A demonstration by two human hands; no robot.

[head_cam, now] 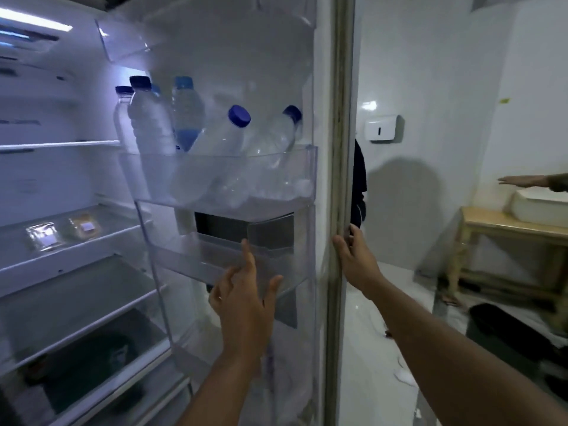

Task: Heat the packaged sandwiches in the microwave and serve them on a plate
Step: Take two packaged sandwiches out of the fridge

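Two packaged sandwiches lie side by side on a glass shelf inside the open fridge, one in clear wrap (pixel 43 235) and a yellowish one (pixel 84 227) to its right. My right hand (pixel 353 256) grips the outer edge of the open fridge door (pixel 336 149), fingers curled round it. My left hand (pixel 246 290) hovers in front of the lower door bin, fingers relaxed and holding nothing, well to the right of the sandwiches.
Several water bottles (pixel 190 130) fill the door bin. A dark bag lies low in the fridge (pixel 92 361). To the right stand a wooden table (pixel 507 229) with a white container (pixel 541 207), another person's outstretched hand (pixel 522 180) and a wall dispenser (pixel 382 128).
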